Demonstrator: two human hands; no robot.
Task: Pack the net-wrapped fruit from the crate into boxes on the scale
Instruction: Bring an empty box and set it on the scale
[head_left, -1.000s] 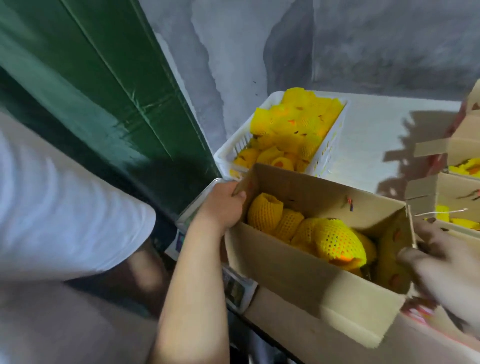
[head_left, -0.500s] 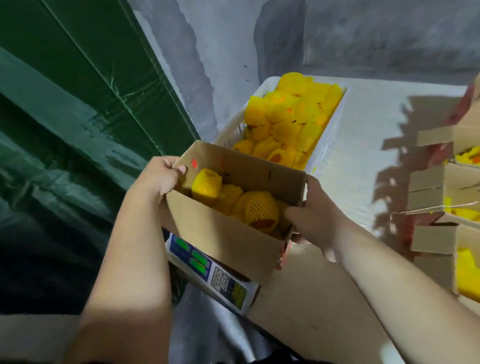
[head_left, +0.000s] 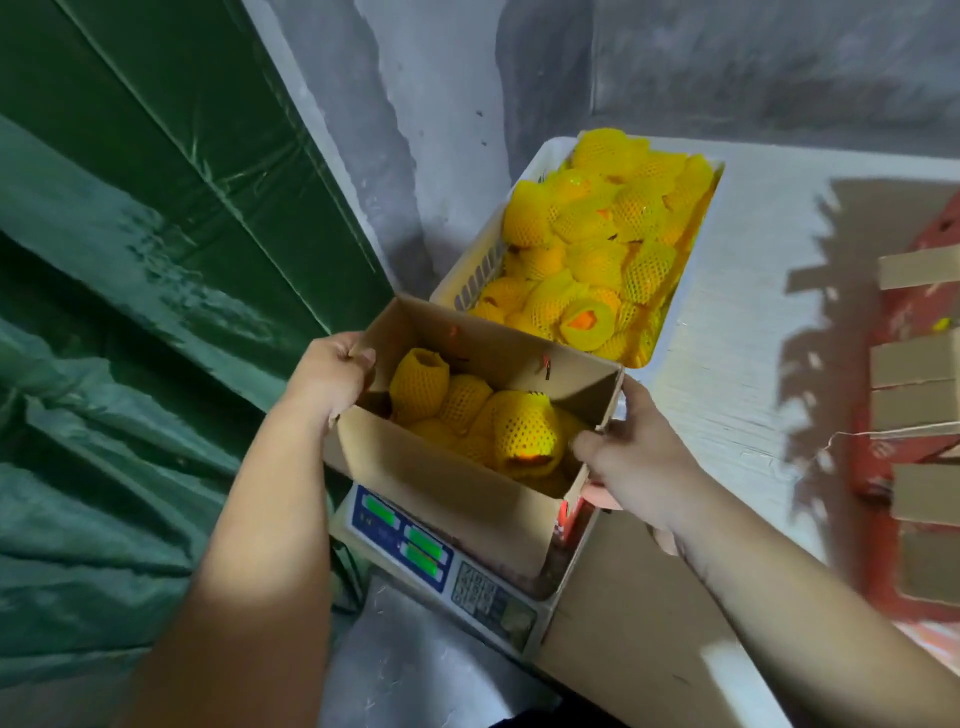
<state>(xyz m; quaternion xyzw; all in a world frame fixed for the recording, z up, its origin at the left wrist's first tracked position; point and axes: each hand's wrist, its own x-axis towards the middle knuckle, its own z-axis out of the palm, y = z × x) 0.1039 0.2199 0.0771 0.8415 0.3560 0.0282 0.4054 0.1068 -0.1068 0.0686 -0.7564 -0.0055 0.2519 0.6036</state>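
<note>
resting on the scale (head_left: 447, 564), the cardboard box (head_left: 457, 486) is gripped at its short ends by the left hand (head_left: 332, 371) and right hand (head_left: 631, 452). its long axis runs upper-left to lower-right, with net-wrapped fruit (head_left: 524, 434) inside and the crate (head_left: 670, 322) just beyond.

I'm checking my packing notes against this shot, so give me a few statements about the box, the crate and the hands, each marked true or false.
1. Both hands grip the cardboard box. True: the left hand holds its left end, the right hand its right end.
2. The box is empty. False: it holds net-wrapped fruit.
3. The white crate lies beyond the box. True.
4. The scale has a dark display. False: its green readouts are lit.
</note>
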